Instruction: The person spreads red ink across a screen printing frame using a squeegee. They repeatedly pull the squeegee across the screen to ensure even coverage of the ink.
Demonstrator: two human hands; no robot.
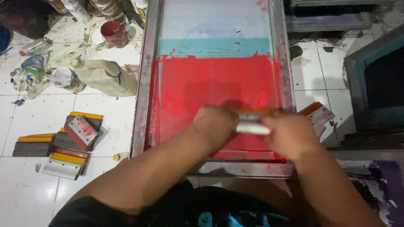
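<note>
Currently a squeegee (251, 122) with a metal handle and orange blade is gripped by both hands over a screen-printing frame (145, 84). The left hand (215, 122) is closed around the squeegee's left end, the right hand (288, 133) is closed around its right end; both are blurred. The squeegee is pressed on the red ink (210, 84) spread over the mesh, near the frame's lower edge. A pale blue band (214, 46) is seen above the red area. On the white tiled floor (105, 113) to the left, spare squeegees (69, 143) are piled, well apart from the hands. A beige jug (105, 75) and a red-stained cup (112, 32) are seen further up. Another squeegee (317, 113) is lying just right of the frame.
</note>
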